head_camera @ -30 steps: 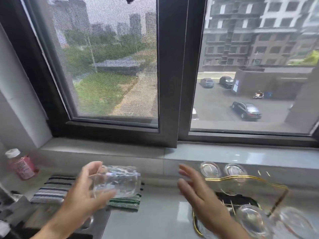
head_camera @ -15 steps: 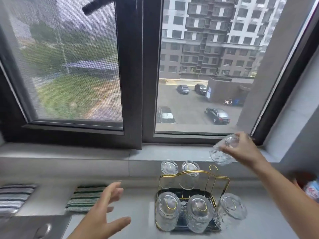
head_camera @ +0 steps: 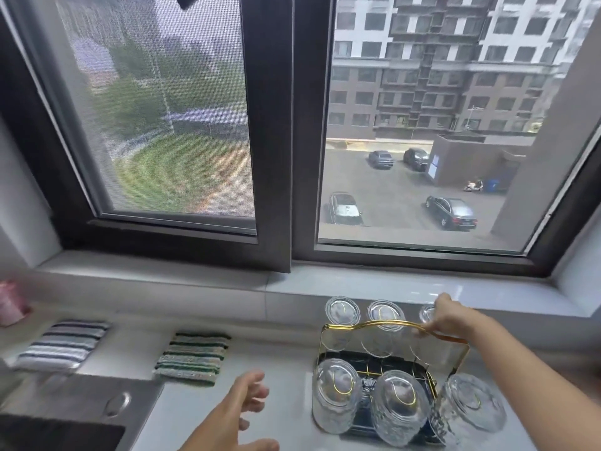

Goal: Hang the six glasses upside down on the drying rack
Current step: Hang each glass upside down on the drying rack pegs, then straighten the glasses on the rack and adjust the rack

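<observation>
Gold wire drying rack [head_camera: 364, 325] stands on the pale countertop [head_camera: 286, 369] at roughly 5 o'clock in the view, its dark drip tray [head_camera: 374, 362] beneath. Near row: three clear glasses hang base-up, near-left glass [head_camera: 336, 397], near-middle glass [head_camera: 398, 408], near-right glass [head_camera: 471, 406], the last tilted outward toward 4 o'clock. Far row: far-left glass [head_camera: 342, 311] and far-middle glass [head_camera: 386, 314] sit base-up behind the rack's top rail. Far-right glass [head_camera: 426, 314] is at the rack's 1 o'clock corner, base-up, just beside the far-middle one; right hand [head_camera: 450, 319] closes its fingers around this glass from the right, thumb and fingertips on the rim of its base, much of the glass hidden by the hand and the rail. Cannot tell whether the glass is seated on its prong. Right forearm runs off toward 4 o'clock. Left hand [head_camera: 242, 408] hovers at 6 o'clock above the countertop, fingers spread and loosely curled, holding nothing, well apart from the rack. Green striped cloth [head_camera: 192, 358] lies flat at 9 o'clock of the rack; grey striped cloth [head_camera: 63, 345] further out the same way. Pink container [head_camera: 11, 302] at the frame's left edge, only partly in view. Grey sink edge [head_camera: 81, 402] at 7 o'clock. Window sill [head_camera: 162, 281] runs across behind everything, dark window frame [head_camera: 273, 141] above it, parked cars visible outside through the right pane.
</observation>
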`<action>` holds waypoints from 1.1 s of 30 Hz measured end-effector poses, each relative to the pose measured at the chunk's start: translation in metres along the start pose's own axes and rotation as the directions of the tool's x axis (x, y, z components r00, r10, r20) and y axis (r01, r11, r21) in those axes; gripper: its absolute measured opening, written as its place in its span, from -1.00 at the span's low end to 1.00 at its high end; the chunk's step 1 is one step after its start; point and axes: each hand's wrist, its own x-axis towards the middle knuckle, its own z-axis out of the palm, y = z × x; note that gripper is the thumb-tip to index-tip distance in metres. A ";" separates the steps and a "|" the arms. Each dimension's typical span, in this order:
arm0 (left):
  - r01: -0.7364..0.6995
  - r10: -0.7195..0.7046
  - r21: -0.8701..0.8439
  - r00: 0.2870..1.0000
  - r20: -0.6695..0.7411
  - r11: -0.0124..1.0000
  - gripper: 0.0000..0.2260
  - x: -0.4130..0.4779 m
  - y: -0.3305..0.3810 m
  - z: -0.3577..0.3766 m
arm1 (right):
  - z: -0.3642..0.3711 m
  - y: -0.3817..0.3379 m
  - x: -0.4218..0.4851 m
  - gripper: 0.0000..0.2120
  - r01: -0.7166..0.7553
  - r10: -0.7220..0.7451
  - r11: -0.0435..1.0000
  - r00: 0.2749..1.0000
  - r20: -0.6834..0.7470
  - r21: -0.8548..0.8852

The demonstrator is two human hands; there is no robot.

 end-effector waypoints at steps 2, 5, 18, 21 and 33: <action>-0.025 0.027 0.051 0.999 -0.035 0.998 -0.43 0.000 -0.002 0.005 | 0.002 0.002 -0.002 -0.02 0.003 -0.004 1.000 1.000 0.013 0.024; -0.078 0.083 0.124 0.996 -0.038 0.989 -0.40 -0.001 -0.002 0.009 | -0.006 0.002 -0.017 -0.11 0.039 -0.040 0.996 0.999 0.010 0.077; -0.287 0.337 0.364 0.938 -0.082 0.886 -0.51 0.116 0.056 0.000 | 0.099 -0.072 -0.185 -0.10 0.517 -0.584 0.812 0.721 -0.374 -0.271; -0.291 0.324 0.379 0.946 -0.025 0.879 -0.45 0.141 0.064 0.001 | 0.109 -0.082 -0.174 0.05 0.420 -0.521 0.848 0.768 -0.372 -0.322; -0.392 0.344 0.462 0.920 0.188 0.796 -0.33 0.185 0.060 0.004 | 0.115 -0.072 -0.158 -0.13 0.415 -0.505 0.852 0.813 -0.291 -0.319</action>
